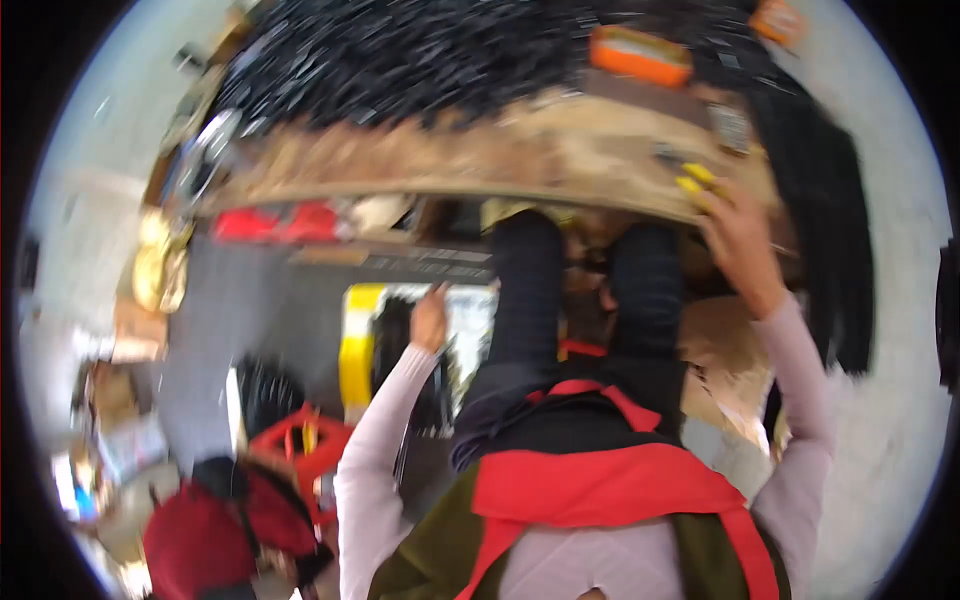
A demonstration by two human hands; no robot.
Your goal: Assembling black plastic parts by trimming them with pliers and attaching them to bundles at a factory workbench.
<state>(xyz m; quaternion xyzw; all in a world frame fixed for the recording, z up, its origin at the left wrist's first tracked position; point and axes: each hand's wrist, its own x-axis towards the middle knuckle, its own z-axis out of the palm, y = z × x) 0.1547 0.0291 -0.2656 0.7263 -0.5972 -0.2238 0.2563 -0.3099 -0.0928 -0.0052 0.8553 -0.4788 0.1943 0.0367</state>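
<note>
My right hand [742,240] is at the right part of the wooden table's front edge, its fingers closed on a yellow-handled tool [698,180]. The tool's dark tip points toward the tabletop; blur hides its exact kind. Lower and to the left, my left hand [429,320] is over an open white-and-yellow container [357,370] beside my leg. Its fingers look curled, and whatever they may hold is hidden. Long black pieces [392,340] lie in the container next to this hand.
A large heap of black strips [400,60] covers the back of the table [400,160]. An orange box [640,55] stands at its back right, and long black material [820,200] hangs over the right side. A red stool [300,440] and a dark red bag [200,535] are at lower left.
</note>
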